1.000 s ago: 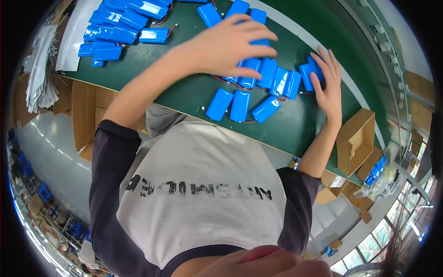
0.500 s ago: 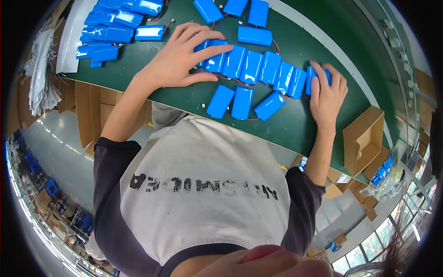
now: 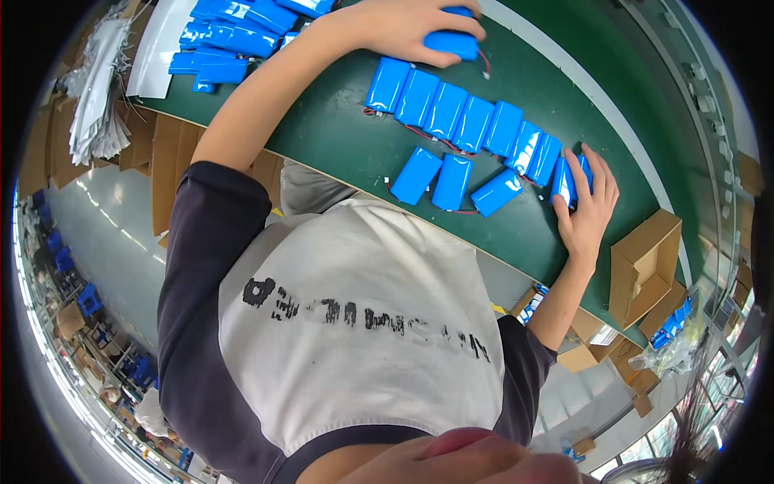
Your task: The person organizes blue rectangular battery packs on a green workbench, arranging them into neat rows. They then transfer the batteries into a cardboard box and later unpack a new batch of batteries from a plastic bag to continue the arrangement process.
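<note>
My left hand (image 3: 411, 31) reaches to the far part of the green table (image 3: 339, 113), its fingers and thumb closed around a blue battery pack (image 3: 453, 45) with a thin wire. Part of another blue pack shows under those fingers. At the right end of a slanting row of blue battery packs (image 3: 445, 110), my right hand (image 3: 590, 214) grips the last pack (image 3: 562, 184) between thumb and fingers. Nearer me lie three more packs, one of them a tilted battery pack (image 3: 497, 193). Red wires with small white connectors trail from several packs.
A heap of blue battery packs (image 3: 230, 36) lies at the far left beside a white sheet (image 3: 157, 60). An open cardboard box (image 3: 645, 266) stands at the table's right end. White strips (image 3: 101, 97) hang at the left, and cardboard boxes stand below the table edge.
My left hand has left the row's left end and moved away from me and right, onto a farther pack. My right hand remains on the end pack. The whole view has shifted somewhat.
</note>
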A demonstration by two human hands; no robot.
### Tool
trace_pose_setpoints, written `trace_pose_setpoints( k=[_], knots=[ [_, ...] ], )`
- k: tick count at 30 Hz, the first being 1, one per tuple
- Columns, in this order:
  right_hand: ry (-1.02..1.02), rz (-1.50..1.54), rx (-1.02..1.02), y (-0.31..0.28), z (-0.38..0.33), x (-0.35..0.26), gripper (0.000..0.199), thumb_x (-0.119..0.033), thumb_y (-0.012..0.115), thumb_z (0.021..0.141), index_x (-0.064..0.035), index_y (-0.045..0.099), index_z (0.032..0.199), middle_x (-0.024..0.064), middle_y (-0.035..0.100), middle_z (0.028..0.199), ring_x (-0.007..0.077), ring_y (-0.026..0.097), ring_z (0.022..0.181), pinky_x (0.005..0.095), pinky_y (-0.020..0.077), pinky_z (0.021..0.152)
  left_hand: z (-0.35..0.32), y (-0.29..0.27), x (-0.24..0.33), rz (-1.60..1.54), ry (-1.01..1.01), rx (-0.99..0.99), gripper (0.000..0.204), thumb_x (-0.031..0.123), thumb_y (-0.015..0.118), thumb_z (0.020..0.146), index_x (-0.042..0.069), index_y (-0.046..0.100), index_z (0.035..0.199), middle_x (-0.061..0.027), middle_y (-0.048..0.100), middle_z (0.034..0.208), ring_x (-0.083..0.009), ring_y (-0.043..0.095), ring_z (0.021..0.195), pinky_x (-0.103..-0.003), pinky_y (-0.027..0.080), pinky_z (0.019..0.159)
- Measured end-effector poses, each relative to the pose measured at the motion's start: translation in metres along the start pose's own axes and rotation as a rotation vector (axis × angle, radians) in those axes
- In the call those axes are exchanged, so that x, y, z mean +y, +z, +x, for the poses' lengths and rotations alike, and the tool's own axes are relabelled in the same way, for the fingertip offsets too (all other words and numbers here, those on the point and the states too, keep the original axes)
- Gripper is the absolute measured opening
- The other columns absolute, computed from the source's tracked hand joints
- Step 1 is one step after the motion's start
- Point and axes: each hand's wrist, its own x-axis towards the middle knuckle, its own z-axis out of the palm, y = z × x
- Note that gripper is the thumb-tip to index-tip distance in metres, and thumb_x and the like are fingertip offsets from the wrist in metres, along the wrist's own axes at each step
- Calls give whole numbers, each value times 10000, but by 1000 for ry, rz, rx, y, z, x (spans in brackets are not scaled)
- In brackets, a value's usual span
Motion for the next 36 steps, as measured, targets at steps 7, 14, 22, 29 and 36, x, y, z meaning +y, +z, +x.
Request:
trace_pose_setpoints(
  k=[7, 14, 22, 29, 36],
  knots=[
    [136, -94, 8, 10, 2, -6, 689, -518, 769, 852, -247, 643, 1472, 76, 593, 1466, 344, 535, 1327, 500, 375, 1135, -53, -28, -2, 34, -51, 2, 527, 358, 787, 826, 171, 671, 1305, -133, 557, 1491, -430, 453, 1401, -589, 382, 1155],
    [-37, 94, -16, -4, 2, 10, 869, -594, 835, 742, -143, 643, 1460, 99, 571, 1527, 364, 529, 1364, 514, 392, 1145, -71, -13, 68, -29, -62, 20, 672, 460, 753, 884, 201, 598, 1484, -110, 538, 1540, -343, 498, 1429, -542, 330, 1231],
    [-28, 19, 1, -1, 14, -2, 883, -613, 868, 681, -231, 671, 1452, 87, 610, 1319, 339, 540, 1214, 496, 411, 1063, -50, 26, 89, -89, -43, 47, 812, 348, 855, 797, 207, 559, 1540, -65, 545, 1558, -312, 499, 1442, -515, 400, 1216],
    [58, -22, -35, -5, 17, -9, 910, -644, 865, 673, -275, 649, 1477, 86, 578, 1247, 324, 518, 1178, 489, 410, 1024, -25, 32, 93, -6, -29, 8, 756, 437, 816, 841, 260, 567, 1533, -37, 539, 1571, -309, 520, 1396, -505, 418, 1176],
    [74, 32, 14, -4, 25, -16, 752, -525, 897, 684, -211, 712, 1341, 74, 591, 1158, 301, 535, 1119, 464, 424, 985, 12, 28, 109, 93, 84, -99, 661, 582, 672, 940, 501, 470, 1564, 5, 388, 1700, -274, 477, 1471, -531, 364, 1231]
  ],
)
